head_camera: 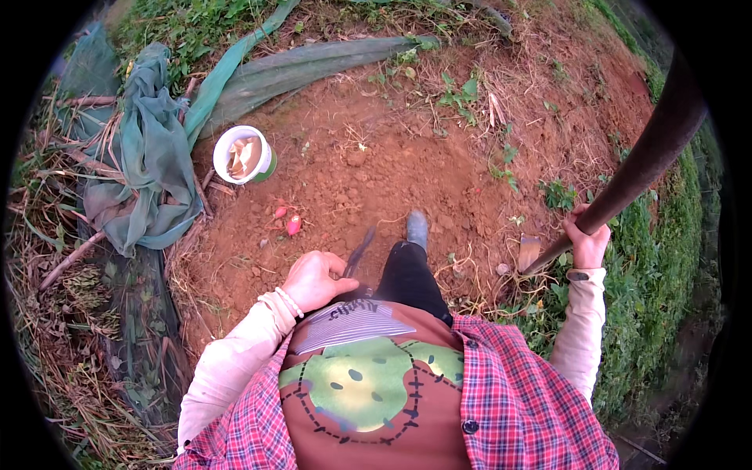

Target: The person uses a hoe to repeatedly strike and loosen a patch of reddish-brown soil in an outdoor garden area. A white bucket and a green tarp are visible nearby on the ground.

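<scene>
My right hand [589, 237] grips the thick wooden handle of a hoe [640, 158]. The handle slants from the upper right down to the soil, where a metal blade [529, 251] shows among vines. My left hand [317, 281], with a white bead bracelet at the wrist, is in front of my waist. A narrow dark strip [359, 251] runs past its thumb and forefinger; whether the hand holds it is unclear. Two pinkish-red tubers [294, 224], perhaps sweet potatoes, lie on the reddish soil beyond my left hand.
A white and green bucket [267, 167] with brownish contents stands at the left. Green netting [147, 153] is heaped over sticks and stretches along the far side. My grey boot [417, 228] rests on the loose soil [376, 176]. Leafy plants [652, 299] grow at the right.
</scene>
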`<state>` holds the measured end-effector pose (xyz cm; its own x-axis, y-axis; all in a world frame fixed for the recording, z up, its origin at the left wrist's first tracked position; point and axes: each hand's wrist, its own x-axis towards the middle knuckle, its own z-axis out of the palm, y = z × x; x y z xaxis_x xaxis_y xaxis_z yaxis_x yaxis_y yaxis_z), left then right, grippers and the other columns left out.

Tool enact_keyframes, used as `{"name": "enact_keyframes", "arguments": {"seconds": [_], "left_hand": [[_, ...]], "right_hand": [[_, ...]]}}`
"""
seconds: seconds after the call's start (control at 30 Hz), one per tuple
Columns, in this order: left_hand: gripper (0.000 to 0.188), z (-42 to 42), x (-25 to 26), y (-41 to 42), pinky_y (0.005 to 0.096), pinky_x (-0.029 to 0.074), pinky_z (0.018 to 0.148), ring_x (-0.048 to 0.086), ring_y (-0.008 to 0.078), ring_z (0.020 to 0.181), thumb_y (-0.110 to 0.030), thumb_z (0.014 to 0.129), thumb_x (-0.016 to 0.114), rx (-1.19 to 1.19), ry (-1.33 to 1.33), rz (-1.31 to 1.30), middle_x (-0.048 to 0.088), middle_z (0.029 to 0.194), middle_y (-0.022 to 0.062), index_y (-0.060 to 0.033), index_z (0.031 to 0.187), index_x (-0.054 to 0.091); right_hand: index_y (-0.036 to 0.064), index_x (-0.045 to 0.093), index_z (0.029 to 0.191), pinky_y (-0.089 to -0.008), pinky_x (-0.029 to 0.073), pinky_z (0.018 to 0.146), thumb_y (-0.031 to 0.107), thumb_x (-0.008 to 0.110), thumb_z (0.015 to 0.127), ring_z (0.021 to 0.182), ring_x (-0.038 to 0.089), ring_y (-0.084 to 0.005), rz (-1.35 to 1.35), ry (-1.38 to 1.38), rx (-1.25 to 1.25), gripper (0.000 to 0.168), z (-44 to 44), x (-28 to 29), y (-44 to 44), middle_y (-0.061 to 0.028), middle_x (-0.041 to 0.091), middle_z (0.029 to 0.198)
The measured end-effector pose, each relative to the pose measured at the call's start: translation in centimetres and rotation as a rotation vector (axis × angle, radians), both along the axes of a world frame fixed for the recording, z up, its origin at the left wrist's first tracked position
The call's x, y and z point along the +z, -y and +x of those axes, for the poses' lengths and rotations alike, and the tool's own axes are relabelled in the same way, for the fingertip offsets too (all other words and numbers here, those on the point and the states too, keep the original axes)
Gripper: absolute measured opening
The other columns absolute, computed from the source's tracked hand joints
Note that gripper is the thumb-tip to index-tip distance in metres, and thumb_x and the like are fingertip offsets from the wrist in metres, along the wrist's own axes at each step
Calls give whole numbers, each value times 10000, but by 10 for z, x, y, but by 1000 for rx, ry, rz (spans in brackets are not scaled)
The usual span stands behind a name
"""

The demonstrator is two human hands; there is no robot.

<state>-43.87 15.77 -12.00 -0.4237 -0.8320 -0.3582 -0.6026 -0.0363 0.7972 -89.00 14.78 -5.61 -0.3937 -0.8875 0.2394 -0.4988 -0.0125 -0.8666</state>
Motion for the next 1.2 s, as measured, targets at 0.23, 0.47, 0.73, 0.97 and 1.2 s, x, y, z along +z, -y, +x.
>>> {"name": "enact_keyframes", "arguments": {"seconds": [0.23, 0.47, 0.73, 0.97, 1.2], "left_hand": [[231, 35, -11, -21, 281, 447, 554, 574, 121, 574, -225, 701, 734, 369, -16, 218, 588, 564, 69, -3, 731, 675], [313, -3, 29, -17, 391, 456, 598, 594, 298, 674, -272, 614, 757, 148, 451, -337, 578, 682, 102, -60, 752, 574], [178, -7, 21, -19, 415, 456, 605, 593, 303, 683, -251, 685, 665, -60, 424, -417, 592, 697, 112, -104, 774, 619], [273, -6, 31, -24, 402, 463, 538, 606, 294, 572, -377, 711, 642, -101, 443, -385, 591, 572, 121, -106, 741, 650], [454, -6, 51, -40, 399, 438, 470, 594, 291, 526, -517, 645, 678, -191, 551, -501, 569, 537, 115, -94, 791, 597]], "right_hand": [[21, 553, 840, -305, 452, 757, -56, 640, 646, 754, 544, -149, -39, -21, -45, 226, -27, 22, -24, -32, 530, 757], [15, 569, 830, -253, 442, 680, -49, 663, 633, 709, 538, -111, 47, 7, 9, 228, -24, 29, -14, -12, 547, 745], [-22, 586, 984, -291, 473, 699, 257, 670, 758, 744, 580, -144, 641, 63, 962, 369, 80, 3, 22, -66, 622, 847], [10, 583, 1057, -337, 480, 729, 328, 571, 837, 798, 627, -233, 973, -175, 1524, 387, 167, -61, -9, -135, 656, 890], [44, 585, 857, -420, 472, 663, 172, 521, 764, 772, 594, -337, 410, -500, 1714, 170, 198, -25, -15, -156, 601, 816]]}}
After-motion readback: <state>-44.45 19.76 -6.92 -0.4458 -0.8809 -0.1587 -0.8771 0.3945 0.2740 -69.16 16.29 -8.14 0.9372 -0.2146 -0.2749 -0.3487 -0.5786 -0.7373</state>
